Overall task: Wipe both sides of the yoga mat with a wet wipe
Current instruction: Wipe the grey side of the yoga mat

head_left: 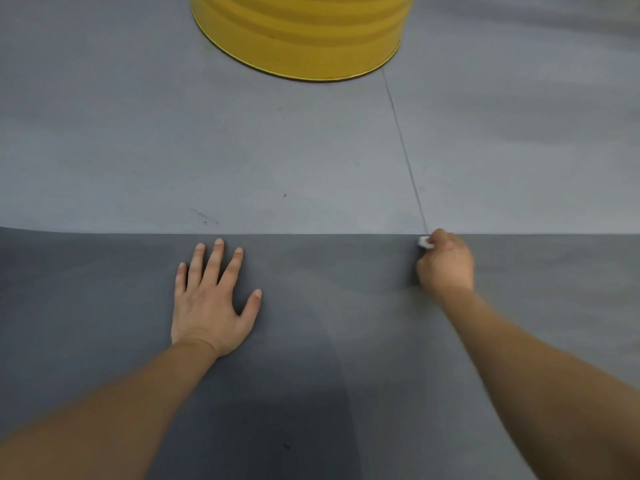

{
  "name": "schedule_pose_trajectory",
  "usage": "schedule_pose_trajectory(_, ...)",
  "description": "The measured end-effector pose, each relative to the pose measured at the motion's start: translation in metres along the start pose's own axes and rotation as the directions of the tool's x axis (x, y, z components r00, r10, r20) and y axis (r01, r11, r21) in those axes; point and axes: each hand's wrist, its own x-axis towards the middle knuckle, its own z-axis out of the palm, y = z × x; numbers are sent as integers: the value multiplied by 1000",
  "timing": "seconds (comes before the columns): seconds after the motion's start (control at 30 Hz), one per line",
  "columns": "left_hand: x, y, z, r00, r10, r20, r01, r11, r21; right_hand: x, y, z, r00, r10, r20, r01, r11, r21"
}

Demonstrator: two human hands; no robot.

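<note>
The dark grey yoga mat (311, 341) is spread flat on the grey floor (242, 150) under me; my left hand (211, 303) is pressed flat on it, fingers spread; my right hand (445, 265) is bunched around the white wet wipe (424, 242) right at the mat's far edge; a yellow drum (301, 32) sits well beyond the mat.
</note>
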Motion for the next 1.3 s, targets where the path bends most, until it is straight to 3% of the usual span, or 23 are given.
schedule_pose_trajectory(0.07,0,0,-1,1000,5,6,-5,1000,11,-29,-50,27,988,-154,22,150,979,136)
schedule_pose_trajectory(0.17,1,-1,0,1000,11,0,-11,1000,-20,-98,-133,65,870,-487,81,462,861,215)
schedule_pose_trajectory(0.23,0,-1,1,1000,10,9,-9,1000,-13,-126,-164,66,787,-599,151,558,794,241)
schedule_pose_trajectory(0.3,1,-3,1,1000,10,7,-10,1000,-18,-115,-151,61,746,-647,162,611,760,222)
schedule_pose_trajectory(0.33,2,-3,0,1000,12,4,-12,1000,-21,-100,-129,57,755,-637,152,613,769,180)
schedule_pose_trajectory(0.4,1,-3,0,1000,17,2,-17,1000,-24,-64,-66,41,849,-515,113,509,857,80)
schedule_pose_trajectory(0.47,1,-2,0,1000,23,7,-22,1000,-20,-36,-1,15,947,-309,84,312,950,-26)
schedule_pose_trajectory(0.57,2,-2,1,1000,24,-2,-24,999,-28,-29,19,-4,997,-50,55,56,993,-107)
schedule_pose_trajectory(0.63,2,-2,0,1000,26,-1,-26,999,-24,-49,-21,9,998,-68,15,68,998,17)
schedule_pose_trajectory(0.7,3,-2,1,1000,28,-2,-28,999,-33,-85,-77,36,972,-230,44,219,961,169)
schedule_pose_trajectory(0.8,3,-4,2,1000,29,-10,-30,998,-52,-150,-150,61,846,-517,133,479,845,239)
schedule_pose_trajectory(0.9,2,-4,0,999,34,-8,-34,998,-57,-148,-144,57,757,-630,175,587,773,240)
schedule_pose_trajectory(0.93,2,-4,0,999,35,-9,-35,998,-55,-136,-123,53,770,-613,174,579,787,212)
schedule_pose_trajectory(1.0,2,-4,-2,999,38,-7,-38,998,-53,-105,-63,38,866,-479,142,466,877,112)
schedule_pose_trajectory(1.1,1,-3,-3,996,82,-25,-83,994,-65,-74,24,-2,982,-166,87,172,983,-62)
schedule_pose_trajectory(1.2,1,-4,-2,988,143,-58,-148,985,-89,-72,27,-13,995,99,13,-98,993,-64)
schedule_pose_trajectory(1.23,1,-5,-2,987,148,-64,-154,984,-92,-79,8,-5,996,93,-3,-93,996,1)
schedule_pose_trajectory(1.3,2,-5,-2,987,147,-68,-153,983,-101,-114,-47,23,998,-54,24,49,982,182)
